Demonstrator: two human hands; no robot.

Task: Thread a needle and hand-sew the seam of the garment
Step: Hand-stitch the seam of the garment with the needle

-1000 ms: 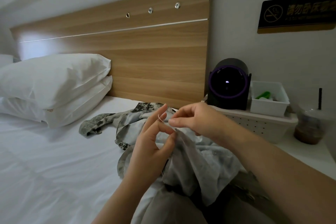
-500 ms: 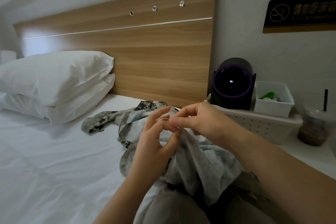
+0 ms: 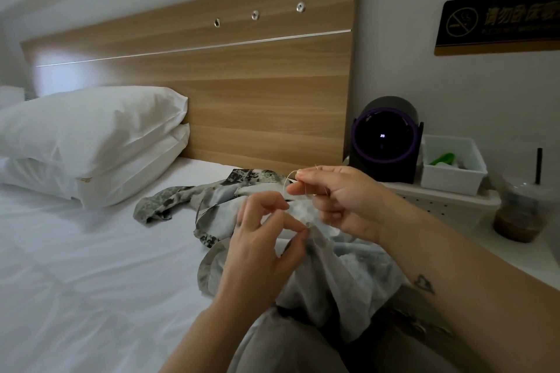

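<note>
From my remote seat, the clearest change over the last half second was the hands coming apart. They had been bunched together, fingertips touching over the cloth. Now the right hand (image 3: pixel 342 203) had risen up and to the right, its thumb and forefinger closed in a pinch on a pale thread (image 3: pixel 287 179). The thread curved out from those fingertips and back down toward the cloth. The needle was too fine for me to make out, so I could not say whether it sat inside that pinch. The left hand (image 3: pixel 263 245) had dropped lower, thumb and forefinger nipping a raised fold of the garment (image 3: pixel 333 266) while the other fingers curled loosely above it. The garment, a grey printed piece, lay heaped over the person's lap and spilled forward onto the white bed (image 3: pixel 91 251), just beneath both hands. I took this as a stitch being drawn through, with the left hand anchoring the seam. The thread arced slack, so I judged the pull unfinished and much of the seam yet to be sewn.
</note>
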